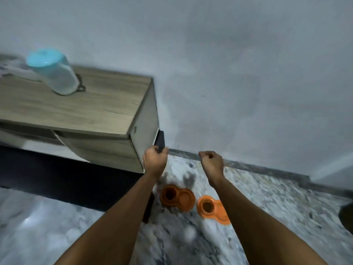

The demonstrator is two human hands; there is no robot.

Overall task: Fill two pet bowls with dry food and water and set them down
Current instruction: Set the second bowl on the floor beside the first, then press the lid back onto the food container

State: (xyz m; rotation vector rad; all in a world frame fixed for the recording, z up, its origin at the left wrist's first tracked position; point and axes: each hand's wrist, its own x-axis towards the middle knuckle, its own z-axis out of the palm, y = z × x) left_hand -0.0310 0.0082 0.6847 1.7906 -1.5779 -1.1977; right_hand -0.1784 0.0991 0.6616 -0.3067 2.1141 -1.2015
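Edges: wood-grain cabinet (pixel 99 148) fills the left, its right corner ending just left of the left hand (pixel 155 160). A dark plinth (pixel 57 178) runs under it along the floor. Plain grey wall (pixel 248 73) at the far side, meeting the marble floor (pixel 267 203) at a dark skirting (pixel 257 168) that runs down to the right. Open floor lies right of the cabinet and toward the near side. A dark shape (pixel 346 217) is cut off at the right edge; cannot tell what it is.

On the tabletop (pixel 86 108), far left: a clear jug (pixel 57 75) with a teal lid, blurred.

Hands: both arms reach forward and the hands are apart, level with each other. Left hand has its fingers curled in, nothing visible in it; a black strip (pixel 160 140) by the cabinet corner shows just beyond it. Right hand (pixel 211 162) is loosely fisted, holding nothing.

Bowls: two orange double bowls sit on the floor, close together but not touching.
- Left bowl (pixel 177 197) sits between the forearms, just right of the plinth end.
- Right bowl (pixel 210 208) is partly hidden under the right forearm.
- Each has a dark fill in its left well; contents of the other wells are too blurred to tell.
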